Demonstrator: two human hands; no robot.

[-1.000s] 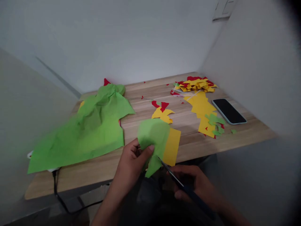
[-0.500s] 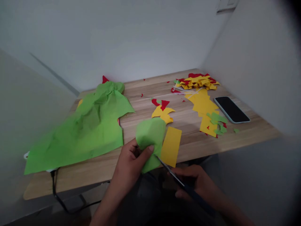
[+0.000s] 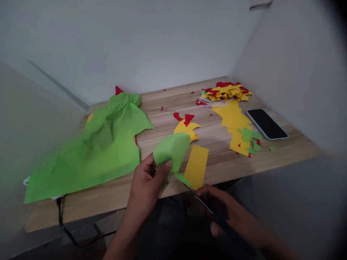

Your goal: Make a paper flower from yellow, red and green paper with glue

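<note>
My left hand pinches a small piece of green paper just above the table's front edge, thumb on top. My right hand is closed round the handles of dark scissors below the edge. The blades point up and left, and their tip meets the lower corner of the green piece. A yellow paper strip lies flat on the wooden table right behind the green piece.
A large crumpled green sheet covers the table's left side. Yellow and red scraps lie mid-table, more cuttings are heaped at the back right corner. A black phone lies at the right. Walls close in behind and right. A black cable hangs at the front left.
The green piece has turned in my left hand and now shows a narrow lower tip at the scissor blades. My right hand with the scissors shifted slightly. The yellow strip is more uncovered.
</note>
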